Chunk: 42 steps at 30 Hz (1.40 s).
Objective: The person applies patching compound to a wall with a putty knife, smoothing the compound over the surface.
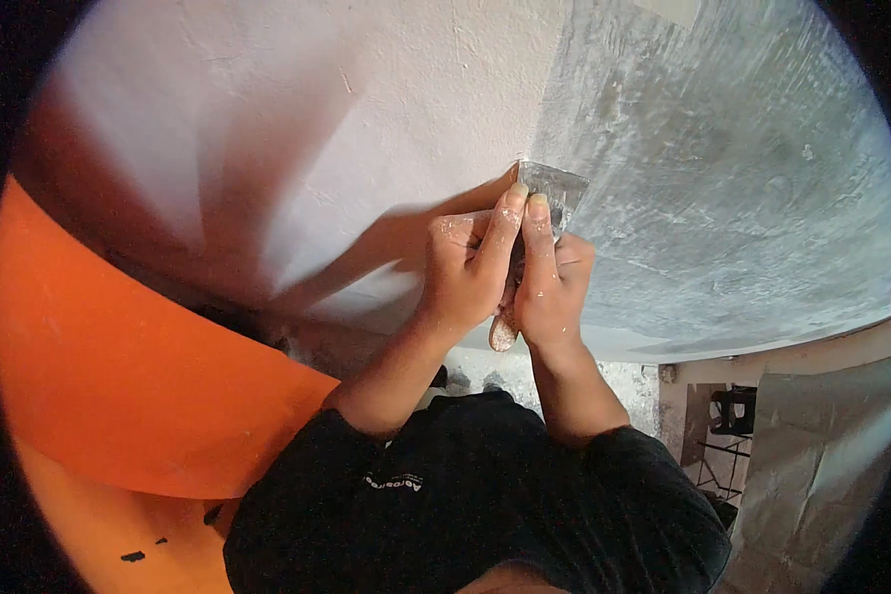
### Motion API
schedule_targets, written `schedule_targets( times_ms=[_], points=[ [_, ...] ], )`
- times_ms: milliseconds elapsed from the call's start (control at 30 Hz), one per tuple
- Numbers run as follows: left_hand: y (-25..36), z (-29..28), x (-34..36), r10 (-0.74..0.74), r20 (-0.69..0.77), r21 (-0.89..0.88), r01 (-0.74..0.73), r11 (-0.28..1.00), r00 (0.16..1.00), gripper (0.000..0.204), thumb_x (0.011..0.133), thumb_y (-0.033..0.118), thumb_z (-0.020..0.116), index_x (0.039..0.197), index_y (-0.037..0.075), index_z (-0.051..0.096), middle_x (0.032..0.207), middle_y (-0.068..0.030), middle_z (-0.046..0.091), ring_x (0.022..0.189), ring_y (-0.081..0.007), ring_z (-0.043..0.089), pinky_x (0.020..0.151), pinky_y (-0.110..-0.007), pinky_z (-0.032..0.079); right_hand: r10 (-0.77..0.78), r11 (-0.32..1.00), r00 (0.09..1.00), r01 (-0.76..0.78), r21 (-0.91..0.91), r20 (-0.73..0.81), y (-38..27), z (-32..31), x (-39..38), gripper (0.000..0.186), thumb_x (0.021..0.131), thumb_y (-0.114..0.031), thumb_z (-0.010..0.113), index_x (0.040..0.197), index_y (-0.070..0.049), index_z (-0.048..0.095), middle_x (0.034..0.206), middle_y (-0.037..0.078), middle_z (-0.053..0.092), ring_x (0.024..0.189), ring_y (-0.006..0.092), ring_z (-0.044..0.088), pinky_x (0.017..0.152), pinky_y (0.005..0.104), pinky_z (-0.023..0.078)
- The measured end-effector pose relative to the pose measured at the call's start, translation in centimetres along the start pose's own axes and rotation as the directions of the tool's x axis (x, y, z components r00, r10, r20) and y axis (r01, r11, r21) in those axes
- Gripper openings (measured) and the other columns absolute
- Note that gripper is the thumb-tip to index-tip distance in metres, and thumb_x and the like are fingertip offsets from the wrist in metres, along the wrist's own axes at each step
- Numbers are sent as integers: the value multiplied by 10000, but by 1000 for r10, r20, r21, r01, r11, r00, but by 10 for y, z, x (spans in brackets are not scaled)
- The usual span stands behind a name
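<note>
Both my hands are wrapped round a putty knife (554, 181), one on each side of its handle. My left hand (467, 259) and my right hand (552, 282) press their thumbs side by side near the base of the metal blade. The rounded handle end (503, 332), spotted with white, sticks out below the fingers. The blade's wide edge lies against the wall, close to where a pale painted area (445, 109) meets a grey, streaky area (723, 168). White specks dot my hands. Most of the handle is hidden by them.
An orange panel (148, 366) curves along the left, with a lighter orange surface (148, 535) below it. At the lower right stand a dark metal frame (723, 465) and a grey sheet (812, 475). My arms' shadow falls on the wall to the left.
</note>
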<state>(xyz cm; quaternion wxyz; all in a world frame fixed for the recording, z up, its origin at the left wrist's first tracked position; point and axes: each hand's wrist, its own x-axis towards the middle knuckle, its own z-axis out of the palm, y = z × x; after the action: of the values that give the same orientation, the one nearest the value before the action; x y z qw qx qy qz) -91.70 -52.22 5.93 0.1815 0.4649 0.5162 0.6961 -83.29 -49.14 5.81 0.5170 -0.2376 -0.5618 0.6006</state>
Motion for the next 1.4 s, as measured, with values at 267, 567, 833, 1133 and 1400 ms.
schedule_targets(
  times_ms=[267,567,833,1133,1400],
  points=[
    [19,6,17,87,-95,-69,-93,993,992,398,982,217,554,684,-31,646,542,51,522,548,-19,438,456,-256,354,-86,994,996,85,-68,-19,-29,11,11,473,1015,-266,490,605,-47,578,495,-14,508,416,42,422,372,234,287],
    [57,5,39,65,-82,11,-64,998,995,486,971,298,565,595,-9,596,480,35,483,468,-31,433,411,-270,342,-153,986,988,149,-80,-36,-62,21,28,474,999,-304,517,607,-48,586,494,3,507,412,57,430,366,248,299],
    [84,10,55,96,-61,-26,-98,995,994,525,968,338,553,564,3,580,448,-19,519,353,-97,487,346,-277,370,-93,996,995,93,-1,-37,-94,30,37,497,976,-331,537,587,-24,566,475,42,505,373,106,452,349,275,329],
    [79,-11,43,38,86,-120,-27,992,996,414,982,309,527,727,8,653,535,-20,559,440,-77,503,402,-254,403,-237,961,970,242,-135,55,-76,24,30,451,989,-301,506,657,-10,598,474,50,522,384,111,475,361,285,340],
    [6,-166,-54,-398,126,297,349,889,909,312,988,254,511,1112,-3,637,870,-47,652,758,-104,591,708,-289,505,215,970,833,-120,-212,509,36,13,-49,401,960,-264,592,664,5,618,446,20,496,359,81,457,372,256,354]
  ],
)
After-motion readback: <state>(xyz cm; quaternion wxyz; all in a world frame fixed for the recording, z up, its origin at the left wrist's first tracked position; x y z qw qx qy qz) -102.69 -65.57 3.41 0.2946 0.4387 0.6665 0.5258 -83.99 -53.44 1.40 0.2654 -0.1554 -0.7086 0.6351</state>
